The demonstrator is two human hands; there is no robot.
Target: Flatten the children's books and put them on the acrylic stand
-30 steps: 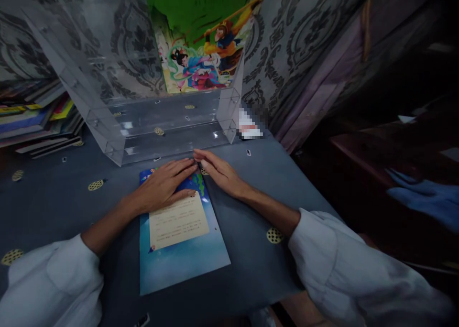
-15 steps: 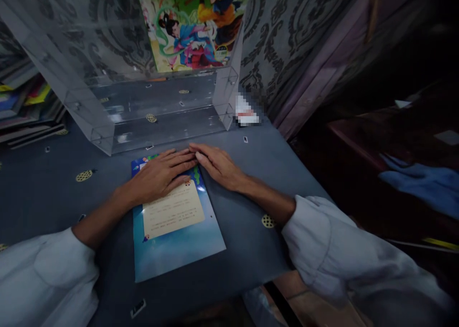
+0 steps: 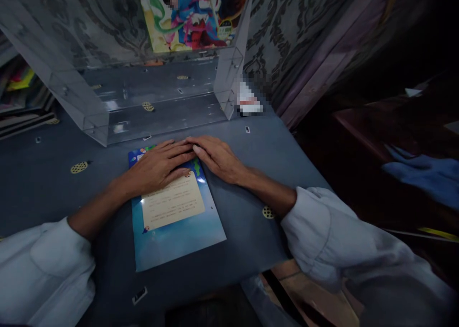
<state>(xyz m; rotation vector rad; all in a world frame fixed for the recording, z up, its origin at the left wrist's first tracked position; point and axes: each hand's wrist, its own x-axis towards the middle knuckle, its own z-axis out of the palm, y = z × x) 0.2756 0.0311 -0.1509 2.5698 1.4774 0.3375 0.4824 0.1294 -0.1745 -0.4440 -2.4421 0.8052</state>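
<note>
A thin blue book with a cream text panel lies flat on the grey table covering. Across its upper part rests my left hand, fingers stretched out and palm down. My right hand lies at the book's top right corner, its fingertips meeting and partly overlapping those of the left. Its fingers are extended, and neither hand grips anything that shows. The top edge of the book is mostly hidden under the hands.
Behind the book stands a clear acrylic rack, with a colourful picture book upright in it. A stack of books lies at the left. A small blurred white item sits right of the rack. Blue cloth lies beyond the table's right edge.
The view has tilted down slightly, so the rack and picture book sit higher in the frame. Both hands keep nearly the same place on the blue book.
</note>
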